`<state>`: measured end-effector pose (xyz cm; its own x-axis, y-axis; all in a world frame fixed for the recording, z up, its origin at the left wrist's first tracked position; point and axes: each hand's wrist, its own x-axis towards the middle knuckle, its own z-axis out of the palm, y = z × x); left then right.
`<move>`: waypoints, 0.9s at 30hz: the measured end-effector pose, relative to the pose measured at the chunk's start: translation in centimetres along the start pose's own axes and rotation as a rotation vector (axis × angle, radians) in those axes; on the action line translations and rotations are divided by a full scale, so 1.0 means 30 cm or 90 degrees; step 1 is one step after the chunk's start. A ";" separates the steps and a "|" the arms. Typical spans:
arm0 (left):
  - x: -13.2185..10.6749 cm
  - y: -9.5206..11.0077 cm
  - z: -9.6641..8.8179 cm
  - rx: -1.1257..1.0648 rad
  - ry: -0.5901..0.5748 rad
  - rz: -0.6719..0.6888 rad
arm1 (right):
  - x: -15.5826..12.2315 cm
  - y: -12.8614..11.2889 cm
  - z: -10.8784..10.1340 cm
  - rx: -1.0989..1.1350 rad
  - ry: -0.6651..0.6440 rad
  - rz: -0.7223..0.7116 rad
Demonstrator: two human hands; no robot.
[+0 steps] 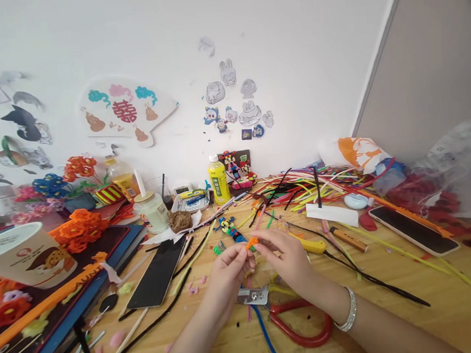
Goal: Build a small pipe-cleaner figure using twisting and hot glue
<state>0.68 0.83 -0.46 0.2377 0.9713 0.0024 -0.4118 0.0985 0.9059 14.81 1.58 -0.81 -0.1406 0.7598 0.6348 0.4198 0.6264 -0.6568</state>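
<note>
Between the fingertips of my left hand [232,265] and my right hand [284,255] is a small orange piece of pipe cleaner [251,243], bent into a compact shape. Both hands are closed in a pinch on it, above the middle of the wooden table. Just behind them lies a little pipe-cleaner figure [228,227] with a yellow face and a blue and red body, partly covered by my fingers. Under my right forearm rest red-handled scissors [303,342], their metal part near my left wrist. A blue pipe cleaner [265,334] lies in front of the scissors.
A black phone [157,274] lies to the left, another phone [413,230] to the right. Many loose pipe cleaners [297,185] are piled at the back right. A yellow bottle [218,180] stands by the wall, a paper cup [25,255] at far left. A yellow-handled tool [311,245] lies beside my right hand.
</note>
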 end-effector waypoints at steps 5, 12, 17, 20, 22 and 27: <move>-0.003 0.004 0.001 0.000 -0.008 0.002 | -0.007 0.008 0.002 -0.011 0.017 -0.034; 0.000 -0.009 -0.008 -0.034 -0.029 -0.003 | -0.016 0.011 0.013 0.085 0.041 -0.008; 0.003 -0.012 -0.012 -0.067 -0.035 -0.009 | -0.004 -0.003 0.029 0.324 0.037 0.168; 0.000 -0.004 -0.011 -0.068 -0.040 -0.012 | 0.012 -0.016 0.024 0.440 0.002 0.249; -0.001 0.004 -0.010 -0.057 -0.039 -0.002 | 0.022 -0.025 0.015 0.455 -0.009 0.277; -0.005 0.013 -0.006 -0.001 -0.060 0.016 | 0.030 -0.035 -0.001 0.445 -0.024 0.300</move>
<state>0.33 0.75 -0.17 0.3088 0.9489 0.0652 -0.4194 0.0744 0.9047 14.27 1.61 0.46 -0.1244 0.9664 0.2251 -0.2077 0.1965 -0.9583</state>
